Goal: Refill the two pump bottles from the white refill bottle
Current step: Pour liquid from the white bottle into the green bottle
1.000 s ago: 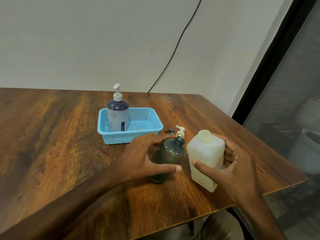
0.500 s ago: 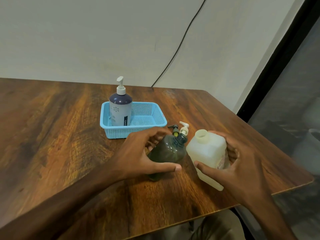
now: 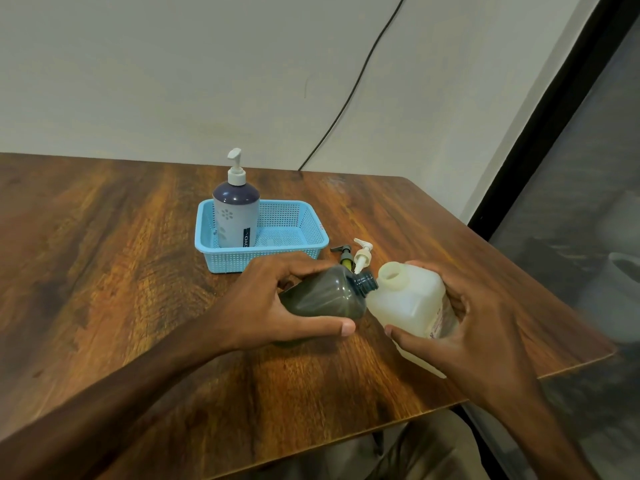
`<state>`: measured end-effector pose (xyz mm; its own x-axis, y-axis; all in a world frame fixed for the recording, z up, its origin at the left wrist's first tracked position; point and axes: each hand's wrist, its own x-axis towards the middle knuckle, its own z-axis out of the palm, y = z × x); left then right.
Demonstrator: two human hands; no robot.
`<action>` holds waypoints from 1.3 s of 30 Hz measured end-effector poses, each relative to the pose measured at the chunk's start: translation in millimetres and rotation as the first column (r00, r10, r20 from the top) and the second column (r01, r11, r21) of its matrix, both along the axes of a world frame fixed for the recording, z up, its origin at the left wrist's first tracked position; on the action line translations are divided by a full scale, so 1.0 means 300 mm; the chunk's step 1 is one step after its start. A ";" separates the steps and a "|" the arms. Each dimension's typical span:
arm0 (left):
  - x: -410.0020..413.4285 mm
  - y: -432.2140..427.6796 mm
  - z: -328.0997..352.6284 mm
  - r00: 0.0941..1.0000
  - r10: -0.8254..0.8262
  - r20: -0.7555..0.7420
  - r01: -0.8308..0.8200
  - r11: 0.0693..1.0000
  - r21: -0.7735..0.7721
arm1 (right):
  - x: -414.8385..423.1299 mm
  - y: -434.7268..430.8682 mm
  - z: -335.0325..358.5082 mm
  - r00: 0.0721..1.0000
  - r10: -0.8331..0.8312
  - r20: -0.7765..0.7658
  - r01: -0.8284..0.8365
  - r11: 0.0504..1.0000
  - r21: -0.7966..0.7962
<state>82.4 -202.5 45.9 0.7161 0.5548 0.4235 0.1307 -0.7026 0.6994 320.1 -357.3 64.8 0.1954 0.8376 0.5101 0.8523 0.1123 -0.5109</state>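
Newly tilted, the dark green pump bottle [image 3: 323,296] leans over the table [image 3: 138,271], left hand [image 3: 273,306] wrapped round its belly; right hand [image 3: 485,323] clasps the white refill bottle [image 3: 410,303] mid-body. Both look light, smooth, squeezable plastic.

The table [image 3: 104,271] is glossy grained wood, the basket [image 3: 311,242] perforated blue plastic, the dark bottle [image 3: 322,296] translucent smooth plastic, the refill bottle [image 3: 408,303] matt white plastic.

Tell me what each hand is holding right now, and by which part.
The left hand grips the dark translucent green plastic bottle around its body. The right hand grips the white square plastic refill bottle around its lower body.
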 end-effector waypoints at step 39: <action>0.030 -0.028 -0.074 0.991 0.067 0.116 -0.051 0.989 -0.142 | 0.036 0.060 0.067 0.968 -0.032 0.250 0.059 0.993 -0.103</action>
<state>91.4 -210.9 23.8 0.6292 0.6538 0.4203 0.0786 -0.5915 0.8025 331.0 -339.3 84.9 0.1140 0.8839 0.4536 0.9565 0.0258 -0.2907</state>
